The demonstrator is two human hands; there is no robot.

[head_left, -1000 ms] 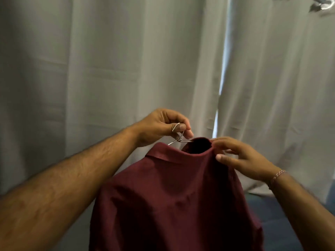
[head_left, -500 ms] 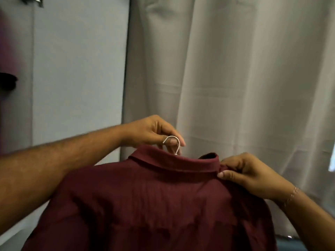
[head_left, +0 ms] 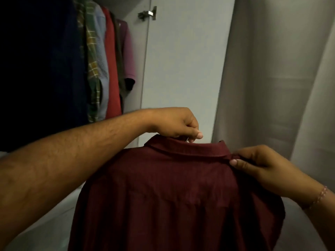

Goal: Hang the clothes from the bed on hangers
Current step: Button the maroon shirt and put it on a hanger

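Note:
A maroon collared shirt [head_left: 174, 196] hangs in front of me on a wire hanger, its back toward me. Only a sliver of the metal hanger hook [head_left: 187, 140] shows above the collar. My left hand [head_left: 178, 125] grips that hook with curled fingers and holds the shirt up. My right hand [head_left: 257, 163] pinches the right end of the collar between thumb and fingers. The rest of the hanger is hidden inside the shirt.
An open wardrobe at the upper left holds several hanging clothes [head_left: 107, 66], plaid, blue, red and purple. Its pale door [head_left: 181, 60] with a metal hinge [head_left: 147, 14] stands behind the shirt. A grey curtain [head_left: 281, 69] fills the right side.
My view has swung left from the curtain to the open wardrobe. Both hands carried the hung shirt along with unchanged grips, and the hook is now mostly hidden by my left fingers.

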